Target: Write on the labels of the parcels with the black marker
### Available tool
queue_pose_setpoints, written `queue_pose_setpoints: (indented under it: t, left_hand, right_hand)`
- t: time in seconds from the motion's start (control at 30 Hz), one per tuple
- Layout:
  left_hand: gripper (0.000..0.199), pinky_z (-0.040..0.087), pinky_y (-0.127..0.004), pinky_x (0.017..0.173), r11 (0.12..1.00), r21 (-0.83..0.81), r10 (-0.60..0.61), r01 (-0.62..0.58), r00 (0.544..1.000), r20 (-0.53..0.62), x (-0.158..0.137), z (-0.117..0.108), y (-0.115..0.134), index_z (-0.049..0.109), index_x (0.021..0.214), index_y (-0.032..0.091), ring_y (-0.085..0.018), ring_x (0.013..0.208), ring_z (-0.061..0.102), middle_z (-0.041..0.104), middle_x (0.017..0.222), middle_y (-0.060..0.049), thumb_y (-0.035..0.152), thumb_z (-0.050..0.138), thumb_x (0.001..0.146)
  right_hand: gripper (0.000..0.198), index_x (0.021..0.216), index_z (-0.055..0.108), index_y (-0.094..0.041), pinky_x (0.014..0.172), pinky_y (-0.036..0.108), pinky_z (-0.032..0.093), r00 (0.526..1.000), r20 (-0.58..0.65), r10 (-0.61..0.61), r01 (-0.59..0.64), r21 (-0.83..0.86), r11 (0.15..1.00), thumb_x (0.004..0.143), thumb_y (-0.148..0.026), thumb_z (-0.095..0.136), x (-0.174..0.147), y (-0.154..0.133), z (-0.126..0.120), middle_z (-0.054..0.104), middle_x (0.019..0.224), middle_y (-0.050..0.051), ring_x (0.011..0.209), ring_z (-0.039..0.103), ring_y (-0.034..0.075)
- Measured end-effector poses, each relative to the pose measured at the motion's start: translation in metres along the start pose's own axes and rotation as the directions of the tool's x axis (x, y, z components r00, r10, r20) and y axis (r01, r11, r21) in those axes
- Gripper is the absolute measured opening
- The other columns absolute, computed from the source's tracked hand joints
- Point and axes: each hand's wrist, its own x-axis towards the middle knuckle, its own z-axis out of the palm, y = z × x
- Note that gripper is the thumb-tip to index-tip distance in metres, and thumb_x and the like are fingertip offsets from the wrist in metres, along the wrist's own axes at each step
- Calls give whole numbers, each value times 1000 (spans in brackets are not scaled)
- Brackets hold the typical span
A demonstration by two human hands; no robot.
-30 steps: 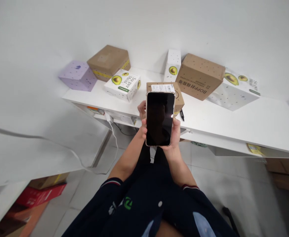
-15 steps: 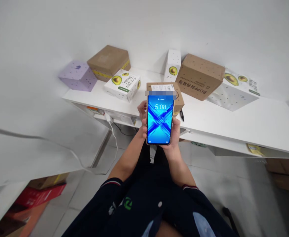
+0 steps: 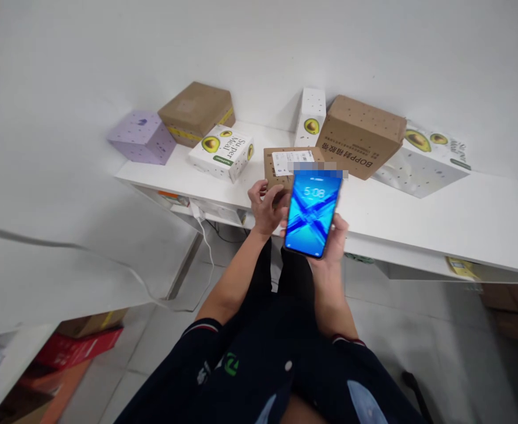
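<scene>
Right hand (image 3: pixel 332 238) is gripping a slim phone with a lit blue screen (image 3: pixel 312 213) one-handed, tilted, just in front of the small labelled brown cardboard box (image 3: pixel 287 166). Left hand (image 3: pixel 265 206) is half-curled against that box's near face, apparently touching. The phone is hanging over bare floor: a slack grip could be letting it slip.

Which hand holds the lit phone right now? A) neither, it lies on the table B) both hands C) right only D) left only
C: the right hand alone grips the phone from below, its screen lit blue, while the left hand is off it, fingers at the front edge of the small labelled cardboard box on the white table.
</scene>
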Motion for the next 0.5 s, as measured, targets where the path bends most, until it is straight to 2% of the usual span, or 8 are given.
queue_pose_setpoints:
  t: [0.07,0.1,0.13,0.2,0.27,0.3,0.37,0.5]
  left_hand:
    - [43,48,-43,97,994,106,31,-24,997,-64,1,4,-3,63,107,19,-26,122,45,44,124,-14,58,53,92]
    - [41,48,-42,97,988,147,53,-41,995,-82,0,5,-3,64,107,20,-27,122,46,45,123,-14,57,54,91]
    - [40,48,-41,96,984,167,73,-58,993,-88,0,6,-4,64,107,20,-26,122,47,45,123,-15,56,55,91]
    - [38,48,-41,96,983,167,91,-74,992,-93,0,8,-4,64,107,20,-26,121,47,44,124,-15,54,55,91]
    - [38,48,-41,97,984,168,78,-61,992,-98,0,9,-4,64,107,21,-27,122,47,44,124,-15,54,55,91]
    - [38,48,-42,97,985,167,65,-49,993,-95,0,9,-4,64,107,21,-27,122,47,44,124,-15,55,55,91]
    - [39,48,-43,97,988,151,44,-30,995,-87,0,9,-4,64,106,21,-28,122,47,45,125,-16,55,54,91]
    - [37,49,-42,94,984,163,97,-77,989,-114,1,8,-2,66,107,22,-27,118,49,45,124,-15,53,55,91]
  right_hand:
    - [71,127,56,-28,78,50,54,964,-146,-222,188,-220,957,73,-73,49,-5,-12,-25,67,112,11,101,65,32]
    - [68,130,53,-29,79,48,53,906,-222,-359,257,-385,886,76,-69,48,-6,-17,-41,66,115,9,100,65,30]
    - [64,133,51,-31,81,46,52,835,-271,-479,259,-576,776,79,-64,48,-6,-23,-59,64,117,9,100,64,28]
    - [61,137,52,-28,90,48,48,712,-288,-641,46,-891,452,82,-55,51,-4,-32,-95,60,123,12,106,59,28]
    - [63,136,56,-21,95,53,42,660,-256,-706,-234,-963,131,79,-49,57,1,-38,-130,58,124,19,113,54,34]
    - [62,136,57,-19,96,54,40,653,-245,-717,-334,-942,18,80,-46,58,5,-40,-144,57,123,21,113,52,36]
    - [59,136,58,-18,93,54,40,670,-239,-702,-449,-884,-127,82,-44,58,14,-41,-169,57,122,23,110,53,38]
    - [58,137,57,-17,90,51,42,733,-224,-642,-501,-817,-287,86,-44,57,29,-41,-198,58,122,24,108,52,37]
